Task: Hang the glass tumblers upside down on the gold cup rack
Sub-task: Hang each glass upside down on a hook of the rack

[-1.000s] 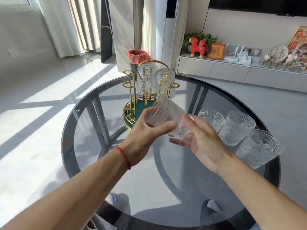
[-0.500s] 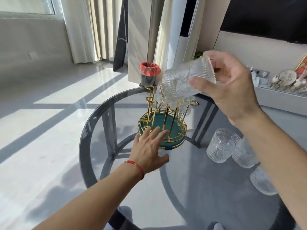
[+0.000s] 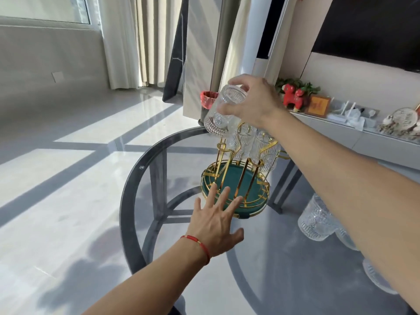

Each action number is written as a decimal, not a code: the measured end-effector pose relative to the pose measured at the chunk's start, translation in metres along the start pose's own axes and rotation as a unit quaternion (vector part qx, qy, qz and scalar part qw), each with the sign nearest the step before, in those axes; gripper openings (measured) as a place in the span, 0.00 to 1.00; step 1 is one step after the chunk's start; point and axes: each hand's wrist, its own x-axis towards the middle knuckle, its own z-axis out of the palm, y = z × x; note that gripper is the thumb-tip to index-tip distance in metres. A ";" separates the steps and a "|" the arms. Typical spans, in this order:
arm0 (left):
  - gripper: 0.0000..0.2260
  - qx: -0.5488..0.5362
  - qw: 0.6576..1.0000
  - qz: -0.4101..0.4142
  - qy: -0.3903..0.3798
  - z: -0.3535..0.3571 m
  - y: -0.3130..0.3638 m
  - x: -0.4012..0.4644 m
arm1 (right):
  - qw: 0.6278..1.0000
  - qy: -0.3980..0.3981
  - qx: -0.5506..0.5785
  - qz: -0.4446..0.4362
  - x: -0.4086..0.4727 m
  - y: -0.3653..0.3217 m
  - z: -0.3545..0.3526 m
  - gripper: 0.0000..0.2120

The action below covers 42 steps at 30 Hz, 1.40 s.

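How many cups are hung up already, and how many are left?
Two tumblers already hang on the gold rack. The right hand holds a third tumbler tipped above an empty peg; the left hand steadies the base. At least three glasses wait on the table.

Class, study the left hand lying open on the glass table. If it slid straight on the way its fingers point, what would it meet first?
The left hand points up and right at the rack; its fingertips already overlap the green base's gold rim, so that rim would come first. Whether they touch it yet cannot be told.
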 end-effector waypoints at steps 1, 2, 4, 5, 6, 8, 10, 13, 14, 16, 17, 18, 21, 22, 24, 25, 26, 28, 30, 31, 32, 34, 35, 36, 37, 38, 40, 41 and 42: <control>0.35 0.000 1.000 -0.002 0.001 0.000 0.000 0.000 | 1.000 -0.013 -0.012 0.003 0.003 0.000 0.003 0.38; 0.34 0.000 1.000 -0.004 0.004 0.000 0.001 0.000 | 0.999 -0.026 -0.023 0.006 0.006 0.001 0.007 0.38; 0.30 -0.005 1.000 -0.017 0.012 0.000 0.003 0.000 | 0.997 -0.055 -0.046 0.010 0.010 0.004 0.013 0.38; 0.27 -0.007 0.999 -0.027 0.017 -0.001 0.003 0.001 | 0.996 -0.071 -0.058 0.013 0.011 0.006 0.016 0.39; 0.26 -0.008 0.999 -0.037 0.020 -0.001 0.004 0.001 | 0.994 -0.088 -0.069 0.015 0.011 0.007 0.018 0.40; 0.24 0.000 0.999 -0.051 0.018 -0.003 0.003 0.004 | 0.988 -0.123 -0.095 0.013 0.010 0.009 0.024 0.41; 0.22 0.006 0.998 -0.060 0.018 -0.005 0.002 0.007 | 0.979 -0.145 -0.141 0.002 0.011 0.008 0.028 0.41; 0.20 0.002 0.997 -0.076 0.020 -0.007 0.002 0.008 | 0.961 -0.172 -0.217 -0.014 0.012 0.007 0.035 0.41; 0.20 0.001 0.997 -0.079 0.019 -0.007 0.003 0.008 | 0.954 -0.180 -0.239 -0.018 0.013 0.007 0.038 0.40; 0.20 0.002 0.996 -0.082 0.017 -0.008 0.004 0.008 | 0.942 -0.196 -0.272 -0.021 0.016 0.008 0.042 0.37; 0.20 0.002 0.996 -0.083 0.015 -0.008 0.004 0.009 | 0.937 -0.205 -0.281 -0.020 0.018 0.008 0.043 0.36; 0.20 0.003 0.996 -0.084 0.014 -0.008 0.005 0.009 | 0.934 -0.216 -0.284 -0.017 0.020 0.007 0.043 0.36; 0.20 0.005 0.996 -0.084 0.006 -0.010 0.005 0.009 | 0.924 -0.261 -0.280 -0.016 0.024 0.006 0.039 0.38; 0.20 0.004 0.996 -0.084 0.003 -0.010 0.005 0.009 | 0.920 -0.270 -0.284 -0.019 0.023 0.006 0.036 0.38; 0.20 0.004 0.996 -0.085 0.002 -0.011 0.006 0.009 | 0.913 -0.271 -0.302 -0.030 0.019 0.006 0.033 0.38; 0.20 0.006 0.996 -0.085 0.003 -0.011 0.006 0.009 | 0.915 -0.263 -0.305 -0.035 0.016 0.006 0.031 0.36; 0.20 0.007 0.996 -0.084 0.005 -0.011 0.007 0.009 | 0.921 -0.249 -0.297 -0.041 0.011 0.006 0.028 0.34; 0.19 0.009 0.997 -0.081 0.009 -0.012 0.008 0.009 | 0.943 -0.209 -0.253 -0.056 -0.001 0.010 0.020 0.27; 0.18 0.012 0.997 -0.080 0.012 -0.014 0.010 0.008 | 0.962 -0.168 -0.203 -0.066 -0.017 0.020 0.010 0.23; 0.18 0.015 0.996 -0.081 0.013 -0.016 0.011 0.007 | 0.970 -0.152 -0.180 -0.066 -0.028 0.027 0.005 0.23; 0.18 0.021 0.996 -0.082 0.015 -0.017 0.013 0.006 | 0.976 -0.135 -0.157 -0.065 -0.042 0.034 0.000 0.24; 0.19 0.031 0.995 -0.089 0.017 -0.021 0.021 0.005 | 0.988 -0.088 -0.113 -0.062 -0.072 0.049 -0.010 0.29; 0.19 0.035 0.994 -0.098 0.018 -0.023 0.027 0.004 | 0.993 -0.063 -0.088 -0.056 -0.088 0.058 -0.015 0.30; 0.18 0.040 0.993 -0.109 0.018 -0.026 0.034 0.002 | 0.996 -0.041 -0.059 -0.045 -0.104 0.067 -0.020 0.30; 0.17 0.045 0.992 -0.119 0.020 -0.029 0.041 -0.001 | 0.999 -0.023 -0.026 -0.025 -0.120 0.075 -0.025 0.29; 0.15 0.049 0.991 -0.125 0.024 -0.032 0.047 -0.003 | 1.000 -0.007 0.007 0.003 -0.137 0.082 -0.029 0.27; 0.14 0.059 0.991 -0.108 0.047 -0.038 0.058 -0.008 | 0.997 0.006 0.052 0.061 -0.172 0.094 -0.036 0.22; 0.14 0.063 0.993 -0.080 0.067 -0.040 0.062 -0.009 | 0.995 0.004 0.058 0.077 -0.190 0.099 -0.038 0.20; 0.15 0.059 0.993 -0.045 0.087 -0.041 0.066 -0.011 | 0.995 0.002 0.055 0.078 -0.208 0.104 -0.040 0.18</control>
